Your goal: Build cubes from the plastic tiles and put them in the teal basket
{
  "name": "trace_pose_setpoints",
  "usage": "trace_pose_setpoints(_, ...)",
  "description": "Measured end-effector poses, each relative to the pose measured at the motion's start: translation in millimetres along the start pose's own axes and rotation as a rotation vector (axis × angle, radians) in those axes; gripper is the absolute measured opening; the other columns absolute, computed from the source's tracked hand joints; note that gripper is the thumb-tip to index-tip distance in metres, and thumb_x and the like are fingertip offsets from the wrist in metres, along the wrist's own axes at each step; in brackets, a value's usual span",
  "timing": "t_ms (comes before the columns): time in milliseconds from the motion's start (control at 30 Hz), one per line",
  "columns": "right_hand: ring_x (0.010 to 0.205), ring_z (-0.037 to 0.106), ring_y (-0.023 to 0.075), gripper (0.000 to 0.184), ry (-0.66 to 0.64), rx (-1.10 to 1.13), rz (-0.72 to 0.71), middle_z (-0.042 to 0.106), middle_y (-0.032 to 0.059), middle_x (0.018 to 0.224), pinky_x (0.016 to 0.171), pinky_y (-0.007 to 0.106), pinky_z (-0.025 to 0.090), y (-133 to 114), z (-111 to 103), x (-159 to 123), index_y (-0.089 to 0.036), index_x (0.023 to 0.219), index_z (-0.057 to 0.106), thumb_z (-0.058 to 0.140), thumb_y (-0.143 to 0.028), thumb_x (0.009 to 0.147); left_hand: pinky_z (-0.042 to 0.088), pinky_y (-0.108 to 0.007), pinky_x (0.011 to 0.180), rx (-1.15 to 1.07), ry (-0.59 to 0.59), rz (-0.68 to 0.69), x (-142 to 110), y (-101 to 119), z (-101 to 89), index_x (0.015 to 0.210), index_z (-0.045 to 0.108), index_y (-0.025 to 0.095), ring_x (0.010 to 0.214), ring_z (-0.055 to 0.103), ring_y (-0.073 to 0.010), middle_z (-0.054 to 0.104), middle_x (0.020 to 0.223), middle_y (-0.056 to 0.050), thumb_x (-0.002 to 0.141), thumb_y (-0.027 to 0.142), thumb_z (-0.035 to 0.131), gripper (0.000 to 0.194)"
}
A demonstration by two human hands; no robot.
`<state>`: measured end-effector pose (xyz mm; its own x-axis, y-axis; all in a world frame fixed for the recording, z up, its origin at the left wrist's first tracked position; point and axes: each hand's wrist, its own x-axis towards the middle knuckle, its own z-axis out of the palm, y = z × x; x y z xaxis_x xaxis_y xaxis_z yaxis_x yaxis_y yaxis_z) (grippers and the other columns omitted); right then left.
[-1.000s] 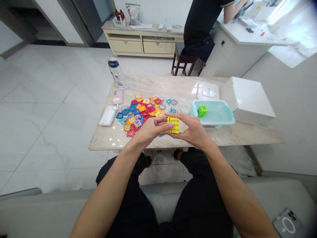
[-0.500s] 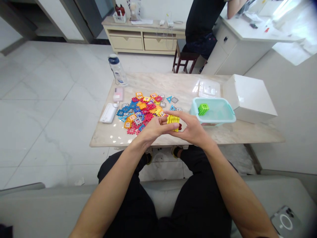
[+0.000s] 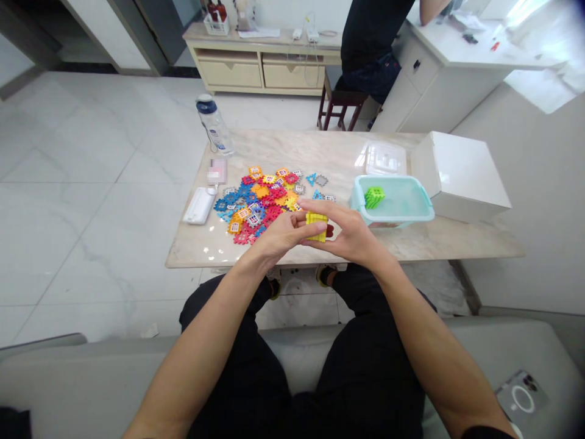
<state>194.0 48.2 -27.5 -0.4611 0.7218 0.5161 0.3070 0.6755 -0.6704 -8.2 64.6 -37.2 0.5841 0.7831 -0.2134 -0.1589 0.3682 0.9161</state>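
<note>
Between my hands is a stack of yellow interlocking plastic tiles (image 3: 315,227), held above the table's near edge. My left hand (image 3: 292,233) grips it from the left, thumb across its front. From the right, my right hand (image 3: 345,231) closes round it, fingers along the top and thumb underneath. A small dark red piece (image 3: 329,231) shows beside the stack, near my right palm; whether it is held cannot be told. Just left of my hands lies a loose pile of coloured interlocking tiles (image 3: 260,192). Green tiles (image 3: 374,197) stand stacked inside the pale teal bin (image 3: 423,213).
A water bottle (image 3: 217,131), a pink packet (image 3: 217,171) and a white power bank (image 3: 199,206) line the table's left side. At right are a clear lid (image 3: 386,160) and a white box (image 3: 470,174). Another person (image 3: 372,46) sits beyond the table.
The yellow stack has turned slightly in my hands, so its layered edges show less. Both hands still hold it; the view has shifted a little.
</note>
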Motion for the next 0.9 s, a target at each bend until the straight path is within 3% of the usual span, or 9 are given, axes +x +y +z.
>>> trace_pose_setpoints(133, 0.141, 0.074, 0.0316, 0.08, 0.033, -0.012, 0.013, 0.074, 0.0096, 0.158, 0.121, 0.049, 0.062, -2.6, -1.4, -0.2, -0.031, 0.166, 0.061, 0.094, -0.039, 0.094, 0.064, -0.037, 0.095, 0.013, 0.03, 0.003, 1.7, -1.2, -1.0, 0.097, 0.084, 0.015, 0.098, 0.082, -0.0259, 0.086, 0.1, -0.012, 0.075, 0.055, 0.103, 0.049)
trace_pose_setpoints(333, 0.132, 0.079, 0.0296, 0.059, 0.031, -0.016, 0.031, 0.081, 0.0086, 0.145, 0.116, 0.046, 0.065, -1.4, -3.3, -0.4, -0.03, 0.154, 0.072, 0.089, -0.039, 0.098, 0.064, -0.041, 0.1, -0.04, 0.01, -0.013, 1.3, -2.4, -1.1, 0.1, 0.084, 0.015, 0.101, 0.083, -0.027, 0.087, 0.103, -0.013, 0.075, 0.054, 0.103, 0.051)
trace_pose_setpoints(667, 0.132, 0.079, 0.0292, 0.055, 0.02, 0.022, 0.081, 0.08, 0.0066, 0.147, 0.114, 0.045, 0.066, -6.0, -4.2, -1.3, -0.032, 0.15, 0.074, 0.09, -0.042, 0.098, 0.063, -0.042, 0.105, -0.033, -0.046, 0.024, -3.1, 0.7, -0.8, 0.106, 0.086, 0.018, 0.108, 0.084, -0.0278, 0.087, 0.112, -0.013, 0.079, 0.056, 0.101, 0.05)
trace_pose_setpoints(733, 0.134, 0.078, 0.0302, 0.059, 0.015, 0.012, 0.096, 0.08, 0.0067, 0.149, 0.116, 0.046, 0.066, -6.5, -3.8, -1.4, -0.033, 0.152, 0.073, 0.091, -0.045, 0.097, 0.064, -0.041, 0.102, -0.024, -0.032, 0.016, -2.7, 0.9, -0.9, 0.105, 0.086, 0.017, 0.107, 0.084, -0.0286, 0.087, 0.111, -0.014, 0.077, 0.058, 0.101, 0.052)
trace_pose_setpoints(900, 0.148, 0.07, 0.0351, 0.092, 0.014, 0.024, 0.13, 0.072, 0.0101, 0.161, 0.129, 0.052, 0.056, -6.1, -6.1, -0.8, -0.031, 0.164, 0.064, 0.103, -0.053, 0.083, 0.065, -0.04, 0.097, -0.064, 0.033, 0.012, -2.6, 5.7, 2.1, 0.103, 0.086, 0.014, 0.116, 0.083, -0.0326, 0.087, 0.115, -0.018, 0.073, 0.063, 0.103, 0.06)
